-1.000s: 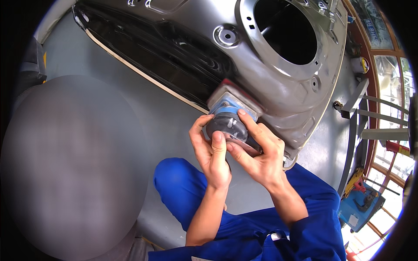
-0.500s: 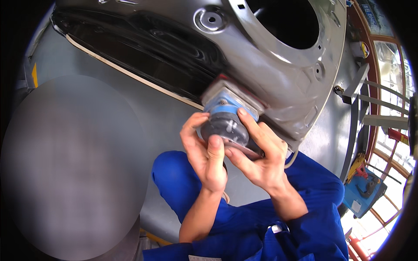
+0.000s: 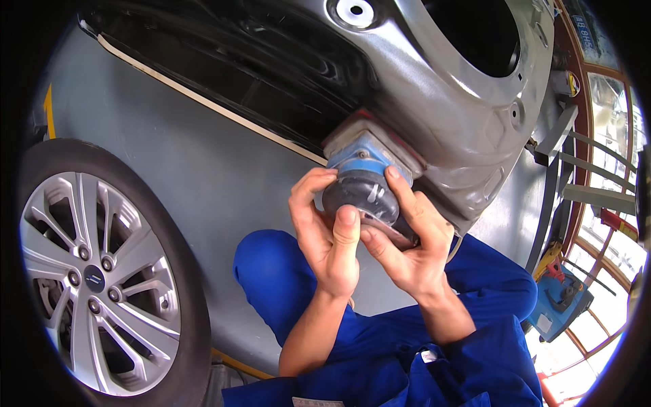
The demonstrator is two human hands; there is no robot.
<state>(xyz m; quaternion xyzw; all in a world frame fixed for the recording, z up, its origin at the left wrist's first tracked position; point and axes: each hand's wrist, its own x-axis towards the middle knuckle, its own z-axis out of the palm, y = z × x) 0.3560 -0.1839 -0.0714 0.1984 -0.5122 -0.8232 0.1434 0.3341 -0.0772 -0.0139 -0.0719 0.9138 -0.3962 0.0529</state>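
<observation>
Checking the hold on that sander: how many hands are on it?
2. The left hand wraps the sander from the left; the right hand cups it from the right and below.

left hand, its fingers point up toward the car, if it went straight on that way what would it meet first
The left hand already wraps the dark rubber part; past it, probably the blue block under the grey car body panel, though depth is unclear.
</observation>
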